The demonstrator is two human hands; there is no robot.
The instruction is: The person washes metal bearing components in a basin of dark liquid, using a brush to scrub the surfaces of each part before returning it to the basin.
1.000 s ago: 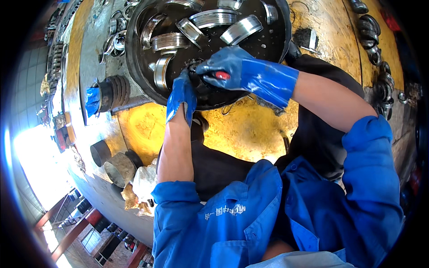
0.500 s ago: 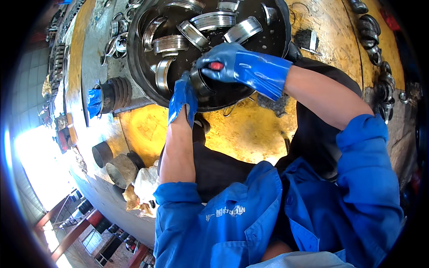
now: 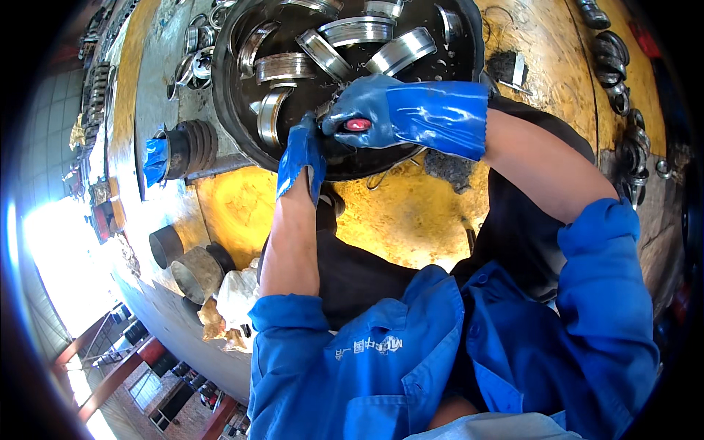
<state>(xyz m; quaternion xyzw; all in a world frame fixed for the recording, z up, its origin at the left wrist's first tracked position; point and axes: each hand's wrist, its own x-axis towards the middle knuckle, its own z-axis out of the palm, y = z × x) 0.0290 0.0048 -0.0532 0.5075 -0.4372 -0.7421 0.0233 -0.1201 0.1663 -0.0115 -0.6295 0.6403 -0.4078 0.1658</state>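
Note:
Over the near part of a round black basin [image 3: 478, 44] of dark liquid, both my hands work close together in blue rubber gloves. My right hand [image 3: 367, 114] is closed round a tool with a red handle [image 3: 357, 125]; its working end is hidden. My left hand [image 3: 301, 152] is closed at the edge of a metal ring, mostly hidden behind the gloves and dark against the liquid. Beyond my hands, several shiny metal rings lie in the basin, among them a wide ring [image 3: 357, 31], a tilted ring [image 3: 401, 51] and an upright ring [image 3: 271, 117].
Left of the basin stands a ribbed dark cylinder [image 3: 196, 143] near a blue piece of plastic [image 3: 154, 163]. More metal rings [image 3: 194, 64] lie at the far left. Empty sleeves [image 3: 198, 273] and a white bag [image 3: 238, 297] sit at lower left. Dark rings [image 3: 610, 59] line the right side.
My right hand has shifted slightly right and turned, showing more of the red handle end. The ring at my left hand is less visible. My left hand stays nearly in place.

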